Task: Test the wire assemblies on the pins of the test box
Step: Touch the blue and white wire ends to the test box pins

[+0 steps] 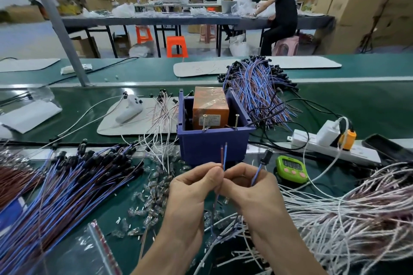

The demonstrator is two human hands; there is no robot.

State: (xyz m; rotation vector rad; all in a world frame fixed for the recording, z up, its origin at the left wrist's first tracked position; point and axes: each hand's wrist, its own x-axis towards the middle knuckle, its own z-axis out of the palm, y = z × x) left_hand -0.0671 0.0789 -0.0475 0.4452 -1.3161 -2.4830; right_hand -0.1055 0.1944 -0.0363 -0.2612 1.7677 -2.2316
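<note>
A blue-and-brown wire assembly is pinched between the left hand and right hand. Its bare ends are held just near of the blue test box.

The printed label on the orange box is too small to read. The blue bin hides the lower part of this box. The digits on the green timer are blurred. The fingers of the left hand and the right hand hide the middle of the wire assembly. The wire bundles at near left are cut off by the edge.
</note>
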